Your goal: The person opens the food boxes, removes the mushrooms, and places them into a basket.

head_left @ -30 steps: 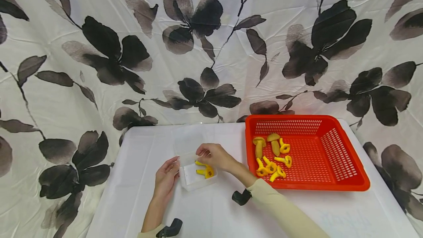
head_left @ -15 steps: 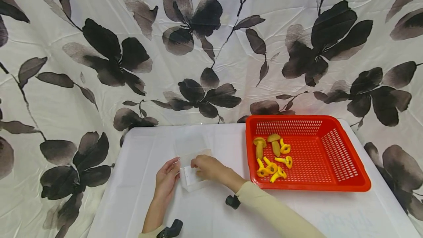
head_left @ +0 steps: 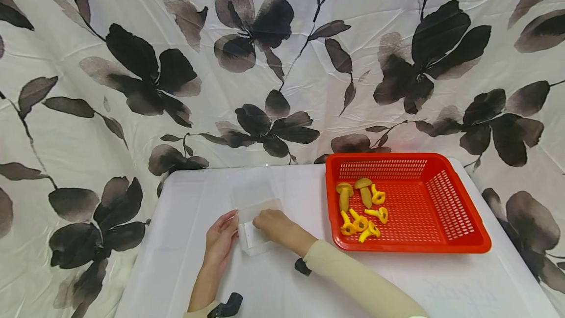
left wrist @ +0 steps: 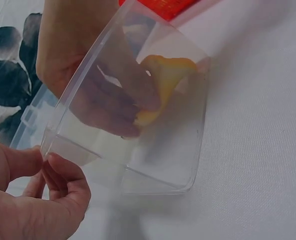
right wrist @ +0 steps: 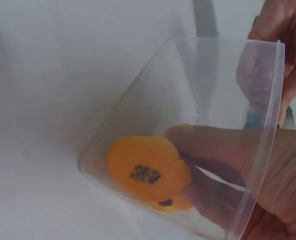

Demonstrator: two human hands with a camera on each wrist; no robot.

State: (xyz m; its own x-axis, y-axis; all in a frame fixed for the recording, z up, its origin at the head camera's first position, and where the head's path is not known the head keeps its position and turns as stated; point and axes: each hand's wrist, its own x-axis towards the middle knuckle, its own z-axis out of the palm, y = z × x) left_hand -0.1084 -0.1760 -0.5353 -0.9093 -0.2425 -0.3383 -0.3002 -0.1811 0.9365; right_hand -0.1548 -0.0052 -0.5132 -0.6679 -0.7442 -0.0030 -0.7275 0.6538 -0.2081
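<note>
A clear plastic container (head_left: 256, 250) stands on the white cloth. My left hand (head_left: 222, 237) pinches its near-left rim between thumb and fingers. Down inside the container is my right hand (head_left: 274, 225), its thumb and fingers pinching the stem of a yellow trumpet-shaped mushroom (right wrist: 143, 165), seen through the wall in the right wrist view. Part of another yellow cap (right wrist: 175, 204) shows beneath it. From the head view, the back of my right hand hides these mushrooms. In the left wrist view, the mushroom's flared cap (left wrist: 170, 67) points to the container's side.
At the right stands a red perforated basket (head_left: 441, 247). Brown mushrooms (head_left: 364, 193) and several yellow mushrooms (head_left: 372, 231) lie in its left part. The container's clear lid (head_left: 251, 191) lies folded back behind it. A floral curtain (head_left: 265, 63) hangs beyond the table.
My right hand has moved from the container's far right edge down and left into it, covering the yellow mushrooms that showed earlier. The left hand keeps its place on the rim.
</note>
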